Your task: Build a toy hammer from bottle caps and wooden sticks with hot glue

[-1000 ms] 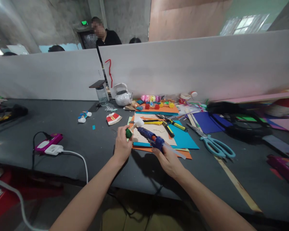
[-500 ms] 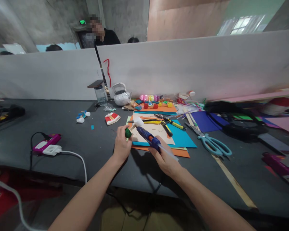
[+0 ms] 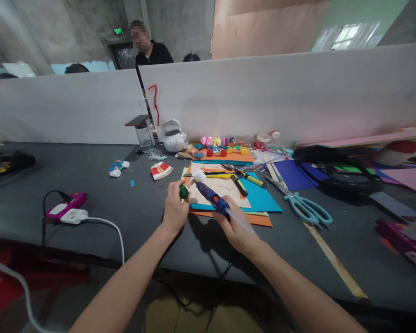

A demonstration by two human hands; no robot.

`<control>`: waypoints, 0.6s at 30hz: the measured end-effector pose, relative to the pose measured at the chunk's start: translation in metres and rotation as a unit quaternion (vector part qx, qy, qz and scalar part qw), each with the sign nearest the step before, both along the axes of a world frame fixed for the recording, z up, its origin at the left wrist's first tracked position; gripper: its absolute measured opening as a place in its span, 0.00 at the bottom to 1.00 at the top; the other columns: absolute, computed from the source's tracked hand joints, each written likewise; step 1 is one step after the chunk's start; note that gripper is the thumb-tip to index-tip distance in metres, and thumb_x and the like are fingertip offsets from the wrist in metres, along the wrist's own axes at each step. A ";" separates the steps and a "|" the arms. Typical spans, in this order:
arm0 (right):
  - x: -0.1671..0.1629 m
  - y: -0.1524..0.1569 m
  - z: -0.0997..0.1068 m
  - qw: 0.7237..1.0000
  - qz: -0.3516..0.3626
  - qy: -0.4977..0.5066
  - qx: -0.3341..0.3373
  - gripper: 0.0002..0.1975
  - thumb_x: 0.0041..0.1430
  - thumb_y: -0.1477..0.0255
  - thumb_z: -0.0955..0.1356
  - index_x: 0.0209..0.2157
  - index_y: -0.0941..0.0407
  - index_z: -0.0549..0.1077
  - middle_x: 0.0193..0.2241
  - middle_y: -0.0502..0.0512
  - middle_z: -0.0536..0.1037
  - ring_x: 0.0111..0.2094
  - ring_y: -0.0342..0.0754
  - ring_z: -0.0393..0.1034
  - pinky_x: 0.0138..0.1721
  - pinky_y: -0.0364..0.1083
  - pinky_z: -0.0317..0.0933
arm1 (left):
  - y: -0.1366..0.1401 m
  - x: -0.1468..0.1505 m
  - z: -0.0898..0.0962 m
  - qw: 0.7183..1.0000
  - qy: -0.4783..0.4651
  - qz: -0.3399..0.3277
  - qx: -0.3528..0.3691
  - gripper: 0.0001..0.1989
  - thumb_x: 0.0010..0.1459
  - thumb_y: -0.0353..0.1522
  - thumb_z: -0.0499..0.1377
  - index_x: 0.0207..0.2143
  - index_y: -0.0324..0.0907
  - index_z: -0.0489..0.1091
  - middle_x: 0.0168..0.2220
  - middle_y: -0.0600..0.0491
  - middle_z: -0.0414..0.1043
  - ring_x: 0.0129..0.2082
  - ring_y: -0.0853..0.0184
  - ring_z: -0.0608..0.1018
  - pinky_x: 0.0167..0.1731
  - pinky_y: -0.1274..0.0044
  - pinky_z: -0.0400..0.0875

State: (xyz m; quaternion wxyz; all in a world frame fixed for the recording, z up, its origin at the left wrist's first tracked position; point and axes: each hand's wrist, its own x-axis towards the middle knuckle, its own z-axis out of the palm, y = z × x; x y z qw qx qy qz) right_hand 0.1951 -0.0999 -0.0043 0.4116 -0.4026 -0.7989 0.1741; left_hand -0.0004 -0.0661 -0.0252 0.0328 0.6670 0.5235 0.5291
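Observation:
My right hand [image 3: 236, 226] is wrapped round a blue hot glue gun [image 3: 211, 199], and a clear glue stick [image 3: 241, 219] sticks out of its back end. My left hand [image 3: 175, 206] pinches a small dark green piece [image 3: 184, 191]. A white rounded piece [image 3: 198, 175] shows just beyond it, by the glue gun's nozzle; whether the two pieces are joined I cannot tell. Under the hands lies a stack of coloured paper [image 3: 225, 192], with yellow-and-black cutters [image 3: 240, 184] on top. To the right rest blue-handled scissors [image 3: 307, 208].
A silver kettle-shaped object [image 3: 174, 136] and a clear jar [image 3: 144, 138] stand by the white partition [image 3: 263, 92]. A pink power strip [image 3: 67, 208] with a white plug lies left. A wooden strip [image 3: 336, 263] and a black tool [image 3: 346, 173] lie right. Across the partition stands a person [image 3: 156, 53].
Almost nothing differs. The view has shifted very slightly; both hands keep the same hold, with the glue gun's tip still beside the white piece.

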 end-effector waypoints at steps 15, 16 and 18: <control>0.000 -0.001 0.000 1.000 0.009 -0.007 -0.003 0.04 0.66 0.69 0.61 0.35 0.53 0.62 0.33 0.54 0.69 0.33 0.50 0.65 0.33 0.47 0.59 | 0.000 0.000 -0.001 1.000 0.001 -0.001 0.006 0.19 0.56 0.21 0.54 0.50 0.42 0.64 0.45 0.47 0.67 0.47 0.60 0.73 0.47 0.69 0.69; 0.000 -0.001 0.000 1.000 0.010 -0.007 -0.003 0.04 0.66 0.69 0.61 0.36 0.53 0.62 0.33 0.54 0.69 0.33 0.50 0.65 0.33 0.47 0.59 | 0.000 0.000 0.000 1.000 0.000 -0.001 0.006 0.19 0.56 0.21 0.54 0.50 0.42 0.64 0.45 0.47 0.67 0.47 0.60 0.73 0.47 0.69 0.69; 0.000 -0.001 0.000 1.000 0.014 -0.008 -0.004 0.04 0.66 0.68 0.61 0.36 0.53 0.62 0.33 0.54 0.69 0.33 0.50 0.66 0.33 0.47 0.59 | 0.000 0.000 0.000 1.000 -0.001 0.000 0.006 0.19 0.55 0.21 0.54 0.49 0.42 0.64 0.45 0.47 0.67 0.47 0.60 0.72 0.47 0.69 0.69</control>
